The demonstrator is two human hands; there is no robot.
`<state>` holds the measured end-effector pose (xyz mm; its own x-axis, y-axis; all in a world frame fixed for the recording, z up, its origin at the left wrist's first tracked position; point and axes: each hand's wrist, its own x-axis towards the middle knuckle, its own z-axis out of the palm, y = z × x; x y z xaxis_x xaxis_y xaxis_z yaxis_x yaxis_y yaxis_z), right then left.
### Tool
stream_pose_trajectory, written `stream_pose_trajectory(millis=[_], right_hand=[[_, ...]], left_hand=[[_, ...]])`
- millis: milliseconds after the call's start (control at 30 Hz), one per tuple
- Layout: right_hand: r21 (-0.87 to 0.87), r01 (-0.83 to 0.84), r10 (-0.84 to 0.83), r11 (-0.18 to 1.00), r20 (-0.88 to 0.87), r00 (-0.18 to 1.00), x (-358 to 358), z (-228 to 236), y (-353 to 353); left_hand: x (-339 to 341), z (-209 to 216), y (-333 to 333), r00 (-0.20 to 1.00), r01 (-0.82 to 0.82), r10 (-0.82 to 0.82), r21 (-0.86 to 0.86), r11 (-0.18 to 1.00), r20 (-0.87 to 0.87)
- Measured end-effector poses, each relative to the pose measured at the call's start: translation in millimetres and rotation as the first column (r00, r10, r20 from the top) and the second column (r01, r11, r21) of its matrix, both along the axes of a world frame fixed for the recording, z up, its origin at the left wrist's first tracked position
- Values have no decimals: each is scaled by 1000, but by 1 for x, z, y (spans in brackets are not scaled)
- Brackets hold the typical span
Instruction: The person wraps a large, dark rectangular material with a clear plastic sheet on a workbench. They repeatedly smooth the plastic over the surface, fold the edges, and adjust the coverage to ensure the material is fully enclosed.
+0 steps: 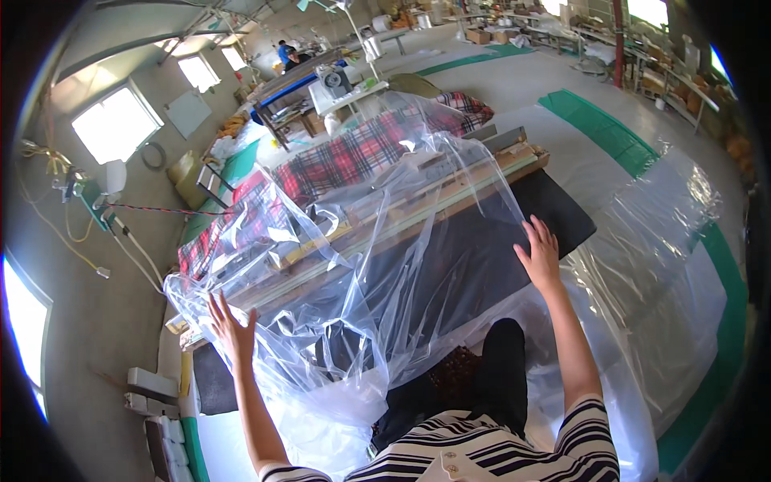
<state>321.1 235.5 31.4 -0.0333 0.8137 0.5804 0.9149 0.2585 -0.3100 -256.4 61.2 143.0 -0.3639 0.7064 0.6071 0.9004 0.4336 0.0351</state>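
A large sheet of clear plastic film (365,297) lies crumpled across a long bench machine and hangs down over its front toward my lap. My left hand (233,331) is at the sheet's left part, fingers stretched out and apart. On the right, my right hand (540,255) is spread at the film's right edge, over the black bench top (474,265). Neither hand grips the film; whether the fingertips touch it I cannot tell. Through the plastic shows a long wooden and metal bar (426,197) running across the bench.
Behind the bar lies red plaid cloth (345,161). More clear film (642,265) spreads over the floor at right, beside green strips (602,132). A sewing machine (333,83) stands farther back, with a person (287,55) beyond. Cables and a wall socket (88,193) are at left.
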Motion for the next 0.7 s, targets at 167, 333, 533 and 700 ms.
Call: stream_pose_trajectory(millis=[167, 333, 533, 700], right_hand=[[155, -54, 117, 986, -438, 891, 31, -3, -36], [72, -150, 151, 986, -764, 627, 69, 3, -74], [456, -377, 553, 806, -354, 755, 26, 134, -160], [618, -786, 982, 11, -153, -107, 1, 217, -197]], left_hand=[[35, 8, -68, 986, -153, 153, -7, 988, 67], [124, 45, -58, 995, 92, -92, -6, 996, 26], [242, 33, -21, 885, 461, -464, -188, 867, 30], [304, 6, -34, 735, 667, -669, -291, 686, 109]])
